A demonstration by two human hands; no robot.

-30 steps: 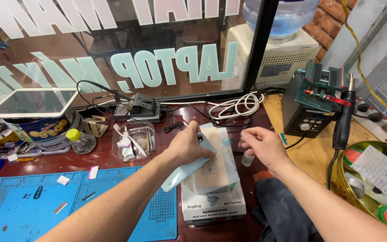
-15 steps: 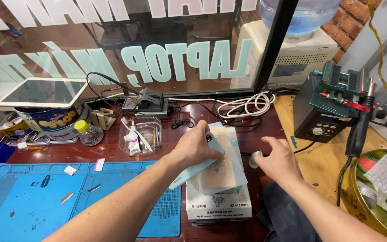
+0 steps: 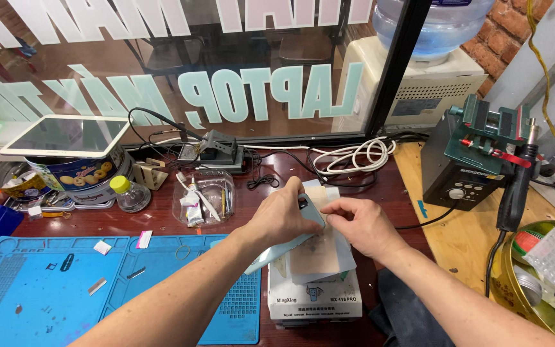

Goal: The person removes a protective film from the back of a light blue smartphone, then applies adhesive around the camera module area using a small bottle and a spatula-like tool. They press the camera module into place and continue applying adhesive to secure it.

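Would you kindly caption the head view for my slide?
Left hand holds a pale-blue phone on a white heating plate; right hand touches its upper end.

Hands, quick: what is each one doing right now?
Left hand: closed on a pale blue flat phone, pressing it on the white box-shaped machine.
Right hand: fingertips pinched at the phone's top edge; what it pinches cannot be told.

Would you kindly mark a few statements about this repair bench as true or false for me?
1. Both hands rest on the phone on the white machine. True: left hand, right hand, phone, white machine.
2. The blue mat lies right of the machine. False: the blue mat is to its left.
3. A tablet sits on the biscuit tin. True: tablet, biscuit tin.
4. The small bottle has a red cap. False: the small bottle has a yellow cap.
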